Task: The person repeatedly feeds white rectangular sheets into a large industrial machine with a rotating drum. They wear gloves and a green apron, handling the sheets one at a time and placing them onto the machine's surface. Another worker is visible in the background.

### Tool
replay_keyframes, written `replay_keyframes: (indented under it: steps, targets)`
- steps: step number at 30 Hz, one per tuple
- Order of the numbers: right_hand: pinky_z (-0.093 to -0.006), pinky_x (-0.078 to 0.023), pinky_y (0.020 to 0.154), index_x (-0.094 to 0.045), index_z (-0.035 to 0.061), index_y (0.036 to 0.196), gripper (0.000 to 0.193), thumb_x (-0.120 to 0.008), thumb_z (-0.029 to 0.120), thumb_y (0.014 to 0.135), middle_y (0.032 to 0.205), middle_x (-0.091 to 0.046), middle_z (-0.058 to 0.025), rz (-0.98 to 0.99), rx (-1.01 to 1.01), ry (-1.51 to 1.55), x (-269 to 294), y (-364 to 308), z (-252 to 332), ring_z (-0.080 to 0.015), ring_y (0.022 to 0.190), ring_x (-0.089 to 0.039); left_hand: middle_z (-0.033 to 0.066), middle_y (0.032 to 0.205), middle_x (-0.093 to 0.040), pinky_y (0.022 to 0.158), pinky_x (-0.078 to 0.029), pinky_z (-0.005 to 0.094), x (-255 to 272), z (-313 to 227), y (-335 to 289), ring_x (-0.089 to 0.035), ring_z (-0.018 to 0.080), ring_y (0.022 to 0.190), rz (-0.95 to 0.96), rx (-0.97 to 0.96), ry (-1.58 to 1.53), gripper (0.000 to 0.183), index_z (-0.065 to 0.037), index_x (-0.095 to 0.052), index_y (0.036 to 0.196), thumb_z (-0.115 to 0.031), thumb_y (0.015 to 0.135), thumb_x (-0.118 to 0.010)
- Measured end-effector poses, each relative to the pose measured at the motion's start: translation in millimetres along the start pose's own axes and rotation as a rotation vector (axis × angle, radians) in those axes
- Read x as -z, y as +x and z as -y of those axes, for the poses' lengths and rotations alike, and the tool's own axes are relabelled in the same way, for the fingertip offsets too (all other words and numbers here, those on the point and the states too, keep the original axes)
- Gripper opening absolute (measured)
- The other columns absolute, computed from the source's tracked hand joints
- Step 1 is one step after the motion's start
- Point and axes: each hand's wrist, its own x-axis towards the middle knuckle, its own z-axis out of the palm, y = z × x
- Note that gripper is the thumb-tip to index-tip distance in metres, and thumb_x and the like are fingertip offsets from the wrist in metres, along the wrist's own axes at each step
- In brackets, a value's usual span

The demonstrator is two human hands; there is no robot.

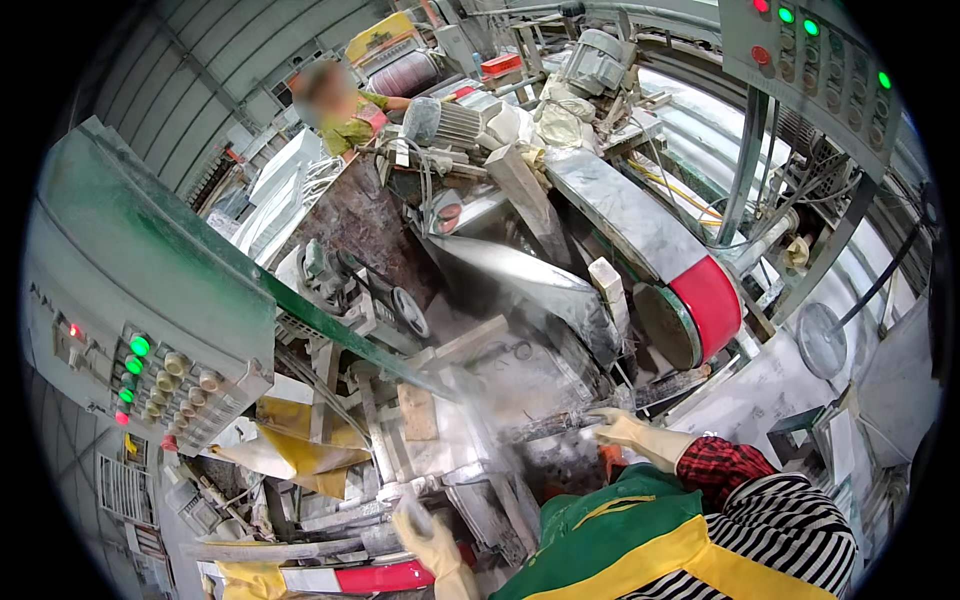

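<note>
A dusty bar (555, 424) lies along the near edge of a pale, powder-covered machine bed (535, 370), with the right hand (635, 436) just beside its middle stretch. That gloved hand has its fingers stretched out and slightly parted, with nothing seen between them; whether the fingertips rest on the bar cannot be told. The left hand (428, 540), also gloved, is past the bed's near left corner, beside a row of grey slats (490, 515); its fingers look parted and a little bent, but they blur, so I cannot tell whether they pinch anything. For good handling here, I would judge it best to lay the right palm along the bar rather than hook fingers under it, to hold cuff and plaid sleeve (722, 470) away from the rounded end of the red-banded housing (705, 300), and to steady the left hand on something firm, since the powder probably makes surfaces slick. The bar's long axis runs roughly along the bed's near edge, aslant in view: one end points left toward the slats, the other points right and farther away, toward the space below the housing's rounded end.
</note>
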Motion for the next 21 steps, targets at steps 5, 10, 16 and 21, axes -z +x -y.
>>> replay_keyframes:
  steps: [5, 10, 16, 21]
  targets:
    - [-0.0327, -0.054, 0.081, -0.039, 0.0109, 0.147, 0.059, -0.066, 0.017, 0.094, 0.121, -0.062, -0.0111, 0.271, -0.050, 0.188, -132.9, -43.7, 143.8, -0.0152, 0.096, -0.063, 0.0279, 0.139, -0.049, 0.109, -0.037, 0.0447, -87.0, -114.1, 30.6, -0.046, 0.0425, 0.131, 0.427, -0.430, -0.036, 0.058, 0.000, -0.055, 0.130, 0.000, 0.075, -0.071]
    - [-0.0353, -0.044, 0.100, -0.030, 0.0063, 0.151, 0.069, -0.064, 0.008, 0.091, 0.133, -0.055, -0.0075, 0.030, 0.501, 0.259, -128.1, -22.3, 131.6, -0.0198, 0.120, -0.053, 0.0310, 0.131, -0.051, 0.101, -0.043, 0.0475, -124.7, -179.1, 17.4, -0.051, 0.0481, 0.120, 0.533, -0.662, -0.211, 0.063, 0.000, -0.054, 0.128, 0.001, 0.069, -0.076]
    - [-0.0360, -0.046, 0.099, -0.029, 0.0035, 0.150, 0.078, -0.063, 0.012, 0.080, 0.125, -0.059, -0.0218, -0.752, 0.566, 0.137, 19.0, -35.5, 169.0, -0.0275, 0.117, -0.058, 0.0259, 0.132, -0.052, 0.104, -0.042, 0.0460, -68.1, -100.8, 32.2, -0.050, 0.0401, 0.124, 0.487, -0.663, 0.124, 0.061, -0.001, -0.055, 0.128, -0.003, 0.072, -0.078]
    - [-0.0376, -0.046, 0.102, -0.022, 0.0097, 0.153, 0.086, -0.065, 0.004, 0.078, 0.139, -0.052, -0.0202, -1.272, 0.150, 0.081, 95.7, -51.6, 227.6, -0.0311, 0.126, -0.053, 0.0242, 0.142, -0.047, 0.112, -0.031, 0.0426, 50.0, 93.9, 25.8, -0.043, 0.0369, 0.133, 0.263, -0.001, 0.430, 0.060, -0.001, -0.048, 0.138, -0.012, 0.083, -0.070]
